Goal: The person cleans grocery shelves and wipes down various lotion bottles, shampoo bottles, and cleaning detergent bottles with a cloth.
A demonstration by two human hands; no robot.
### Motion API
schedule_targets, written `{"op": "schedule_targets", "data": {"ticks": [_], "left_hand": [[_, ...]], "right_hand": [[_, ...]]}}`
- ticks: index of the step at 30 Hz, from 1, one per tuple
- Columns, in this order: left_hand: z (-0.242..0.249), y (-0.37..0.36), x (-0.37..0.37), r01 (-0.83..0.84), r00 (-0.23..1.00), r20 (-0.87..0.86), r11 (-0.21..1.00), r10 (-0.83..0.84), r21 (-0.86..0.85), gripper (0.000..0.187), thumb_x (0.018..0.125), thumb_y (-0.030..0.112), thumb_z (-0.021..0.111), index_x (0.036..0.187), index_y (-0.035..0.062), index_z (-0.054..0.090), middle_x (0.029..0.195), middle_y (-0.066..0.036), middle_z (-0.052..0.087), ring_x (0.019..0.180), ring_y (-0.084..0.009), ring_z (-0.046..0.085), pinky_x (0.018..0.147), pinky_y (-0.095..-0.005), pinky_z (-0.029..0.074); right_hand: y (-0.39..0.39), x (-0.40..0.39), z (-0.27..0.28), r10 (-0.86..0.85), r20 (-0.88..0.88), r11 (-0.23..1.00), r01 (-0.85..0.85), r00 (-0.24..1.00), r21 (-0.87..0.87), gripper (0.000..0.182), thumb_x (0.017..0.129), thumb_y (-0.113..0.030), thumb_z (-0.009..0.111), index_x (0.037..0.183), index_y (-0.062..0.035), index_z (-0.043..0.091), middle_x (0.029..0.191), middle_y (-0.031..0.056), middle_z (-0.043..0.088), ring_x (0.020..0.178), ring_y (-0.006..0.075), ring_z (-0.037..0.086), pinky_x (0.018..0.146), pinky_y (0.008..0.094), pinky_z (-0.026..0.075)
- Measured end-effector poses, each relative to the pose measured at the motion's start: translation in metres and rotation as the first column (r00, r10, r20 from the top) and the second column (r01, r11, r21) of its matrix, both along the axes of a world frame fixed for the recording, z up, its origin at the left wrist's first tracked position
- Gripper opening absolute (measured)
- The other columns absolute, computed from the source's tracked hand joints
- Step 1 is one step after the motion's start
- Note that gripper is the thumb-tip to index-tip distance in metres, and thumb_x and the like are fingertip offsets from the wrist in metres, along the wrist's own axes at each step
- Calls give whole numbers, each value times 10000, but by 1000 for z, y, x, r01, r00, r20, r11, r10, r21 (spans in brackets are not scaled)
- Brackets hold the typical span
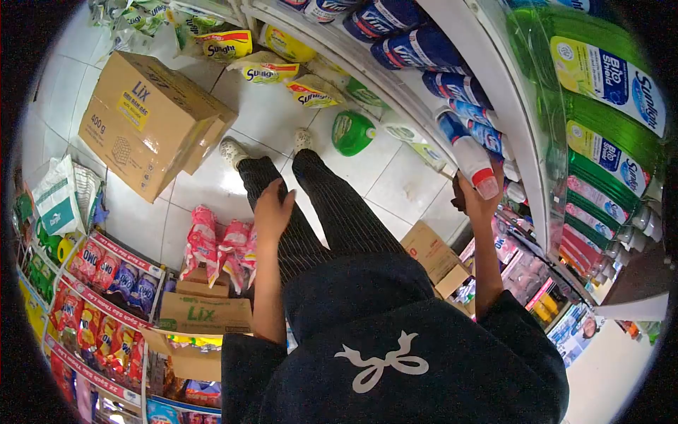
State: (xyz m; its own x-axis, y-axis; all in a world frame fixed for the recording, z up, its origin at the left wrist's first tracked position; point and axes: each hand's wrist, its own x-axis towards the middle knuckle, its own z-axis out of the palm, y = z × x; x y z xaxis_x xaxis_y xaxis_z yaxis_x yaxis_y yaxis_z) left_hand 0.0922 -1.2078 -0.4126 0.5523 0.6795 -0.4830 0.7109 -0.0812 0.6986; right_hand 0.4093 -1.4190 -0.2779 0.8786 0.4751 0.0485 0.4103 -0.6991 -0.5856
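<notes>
My right hand (pixel 482 199) is closed round the lower end of a white bottle (pixel 470 157) with a blue top part and a red band, held at the edge of the right shelf. Blue Vim bottles (pixel 417 49) lie in a row on that shelf, just beyond it. My left hand (pixel 272 212) hangs beside my left thigh, its fingers apart and holding nothing. The striped trousers (pixel 339 191) are right next to it.
A Lix carton (pixel 145 120) stands on the tiled floor at upper left. Sunlight pouches (pixel 265 71) and a green jug (pixel 353 133) lie along the shelf foot. Pink packs (pixel 201 240) and OMO racks (pixel 106 311) are at lower left. Green Sunlight bottles (pixel 600 78) fill the far right shelf.
</notes>
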Motion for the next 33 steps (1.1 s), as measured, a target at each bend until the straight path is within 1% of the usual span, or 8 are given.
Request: {"op": "schedule_targets", "data": {"ticks": [2,6,14,17,23,27,29,33], "left_hand": [[-27,-13,-20,-35,995,-93,999,33,-20,409,768,259,588,1071,-8,520,966,-230,578,904,-367,555,788,-404,437],[-52,-46,-52,-76,968,-244,995,57,-68,379,778,238,574,1047,-26,534,943,-219,592,879,-334,579,764,-381,456],[-59,-119,-93,-443,894,-144,885,424,-141,290,802,191,552,975,-41,573,810,-135,613,732,-191,582,681,-288,449],[-105,-171,-114,-543,838,-132,783,529,-303,282,800,189,554,970,-34,579,782,-106,608,705,-174,570,657,-276,442],[-136,-295,-140,-695,641,-135,496,756,-521,287,810,167,532,983,-59,567,807,-129,607,708,-171,586,658,-271,475],[-128,-379,-171,-759,504,-66,405,861,-510,260,818,147,513,962,-64,559,791,-137,609,688,-172,598,621,-271,492],[-135,-431,-201,-776,453,-109,331,885,-537,178,801,137,511,846,-19,583,739,-109,600,608,-140,557,561,-255,461],[-118,-511,-240,-828,561,-392,497,729,-260,241,749,241,483,709,40,611,566,-128,568,582,-230,580,590,-373,457]], "right_hand": [[-7,20,-10,-10,-104,989,26,995,149,565,575,-177,765,1046,-1,507,996,135,549,920,246,535,804,333,425],[-31,79,-39,99,184,977,-60,978,-206,548,557,-206,784,997,12,543,926,121,588,851,241,555,771,335,431],[-56,153,-76,133,18,949,-122,991,-291,532,605,-237,731,1024,16,522,943,132,595,834,240,573,764,324,441],[-55,145,-65,-69,-421,997,57,905,-43,522,622,-240,719,1026,21,517,943,135,588,826,228,573,756,316,442],[-40,127,-57,-16,-81,949,-11,997,-314,465,643,-170,704,1013,30,507,893,109,587,755,197,572,688,305,464],[-80,170,-144,-16,-46,999,18,999,47,452,588,-184,739,942,26,553,844,111,599,759,200,575,683,320,463],[-77,142,-148,-70,-130,985,47,989,-169,454,597,-163,738,970,22,557,874,106,602,767,204,579,679,324,462],[-67,26,-117,365,-298,930,-359,882,77,412,664,-159,683,1022,4,562,885,97,610,772,214,575,708,325,446]]}}
